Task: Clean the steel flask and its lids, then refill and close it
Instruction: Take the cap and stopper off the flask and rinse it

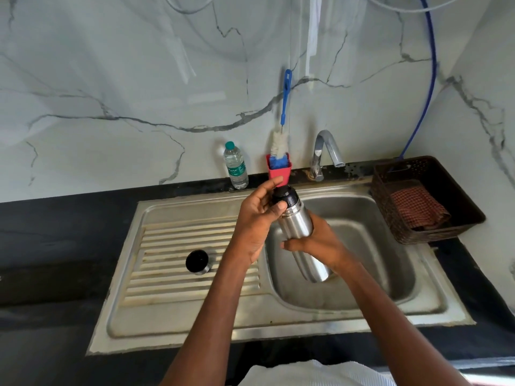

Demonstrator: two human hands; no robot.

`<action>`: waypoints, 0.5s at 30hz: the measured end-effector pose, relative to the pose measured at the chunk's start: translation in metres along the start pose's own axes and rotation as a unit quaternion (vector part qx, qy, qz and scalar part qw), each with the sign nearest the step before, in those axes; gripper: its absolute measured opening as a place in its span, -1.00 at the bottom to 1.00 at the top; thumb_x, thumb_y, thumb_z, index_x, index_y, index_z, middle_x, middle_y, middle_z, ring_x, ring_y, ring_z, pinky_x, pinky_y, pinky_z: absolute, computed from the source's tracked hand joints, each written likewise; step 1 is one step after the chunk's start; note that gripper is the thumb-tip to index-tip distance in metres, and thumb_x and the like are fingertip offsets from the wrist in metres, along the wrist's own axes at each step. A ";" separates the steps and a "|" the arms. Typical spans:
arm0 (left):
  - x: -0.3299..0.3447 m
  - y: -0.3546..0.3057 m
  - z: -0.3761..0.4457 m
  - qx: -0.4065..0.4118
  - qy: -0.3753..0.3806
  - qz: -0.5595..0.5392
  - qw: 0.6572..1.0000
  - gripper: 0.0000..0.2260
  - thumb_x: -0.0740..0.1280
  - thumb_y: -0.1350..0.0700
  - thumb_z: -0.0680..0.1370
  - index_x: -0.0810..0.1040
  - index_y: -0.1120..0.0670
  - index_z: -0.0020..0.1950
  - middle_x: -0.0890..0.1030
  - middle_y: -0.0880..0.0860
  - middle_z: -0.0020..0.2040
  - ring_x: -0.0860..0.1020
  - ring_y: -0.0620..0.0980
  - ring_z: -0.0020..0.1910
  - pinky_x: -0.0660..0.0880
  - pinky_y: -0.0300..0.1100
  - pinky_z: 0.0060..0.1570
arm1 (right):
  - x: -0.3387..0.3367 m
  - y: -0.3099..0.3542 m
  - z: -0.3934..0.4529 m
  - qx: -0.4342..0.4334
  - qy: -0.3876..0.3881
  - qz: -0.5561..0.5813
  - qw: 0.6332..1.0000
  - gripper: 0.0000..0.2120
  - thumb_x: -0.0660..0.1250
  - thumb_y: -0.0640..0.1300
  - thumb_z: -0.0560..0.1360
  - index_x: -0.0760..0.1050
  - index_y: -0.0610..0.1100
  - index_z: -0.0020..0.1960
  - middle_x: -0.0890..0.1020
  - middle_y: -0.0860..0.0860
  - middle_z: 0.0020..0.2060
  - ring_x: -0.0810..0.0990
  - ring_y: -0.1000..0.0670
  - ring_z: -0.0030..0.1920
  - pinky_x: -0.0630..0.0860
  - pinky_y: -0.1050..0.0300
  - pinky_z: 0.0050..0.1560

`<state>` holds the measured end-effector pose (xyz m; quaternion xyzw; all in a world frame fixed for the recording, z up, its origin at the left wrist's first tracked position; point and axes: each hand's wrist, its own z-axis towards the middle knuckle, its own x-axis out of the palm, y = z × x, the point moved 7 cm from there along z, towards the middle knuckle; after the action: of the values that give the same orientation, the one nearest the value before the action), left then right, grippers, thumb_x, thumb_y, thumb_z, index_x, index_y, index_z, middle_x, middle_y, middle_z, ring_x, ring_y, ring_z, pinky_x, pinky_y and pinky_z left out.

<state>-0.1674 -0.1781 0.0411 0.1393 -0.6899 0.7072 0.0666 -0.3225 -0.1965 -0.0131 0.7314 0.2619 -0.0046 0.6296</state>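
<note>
I hold the steel flask (299, 232) tilted over the sink basin (370, 218), its top pointing away from me. My right hand (317, 243) grips the flask's body from the right. My left hand (256, 218) grips the black inner lid (287, 196) at the flask's mouth, thumb and fingers curled round it. The outer cap (197, 261), black inside with a steel wall, lies on the ribbed drainboard (167, 246) to the left.
A bottle brush (280, 146) stands in a red holder (278, 172) behind the sink, beside a plastic water bottle (236, 165). The tap (324, 151) is at the back. A dark basket (423, 199) with a checked cloth sits at the right.
</note>
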 end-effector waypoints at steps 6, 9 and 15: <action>-0.009 -0.003 0.000 -0.008 -0.087 0.050 0.995 -0.57 0.61 0.27 0.43 0.66 0.10 0.28 0.70 0.06 0.11 0.65 0.01 0.13 0.62 -0.12 0.11 | 0.007 0.008 0.004 -0.013 -0.001 -0.041 0.999 -0.32 0.65 0.05 0.13 0.53 0.10 0.21 0.69 0.13 -0.02 0.66 0.10 -0.03 0.61 0.07 -0.04; -0.009 -0.004 0.006 -0.018 -0.035 0.042 0.998 -0.53 0.56 0.16 0.48 0.61 0.10 0.39 0.66 0.09 0.23 0.61 0.01 0.22 0.58 -0.17 0.17 | 0.005 0.009 0.009 -0.011 0.004 -0.037 0.999 -0.33 0.65 0.04 0.13 0.53 0.08 0.20 0.69 0.11 -0.02 0.66 0.08 -0.04 0.62 0.08 -0.06; -0.014 -0.013 0.017 -0.020 -0.047 0.063 0.997 -0.52 0.53 0.35 0.49 0.60 0.14 0.40 0.69 0.18 0.19 0.66 -0.01 0.15 0.61 -0.18 0.11 | 0.000 0.006 0.016 -0.011 0.010 -0.038 0.999 -0.33 0.66 0.03 0.12 0.54 0.09 0.20 0.69 0.11 -0.01 0.66 0.07 -0.03 0.65 0.01 0.00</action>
<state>-0.1485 -0.1930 0.0498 0.1274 -0.7136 0.6888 -0.0079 -0.3150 -0.2114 -0.0107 0.7139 0.2954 -0.0183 0.6347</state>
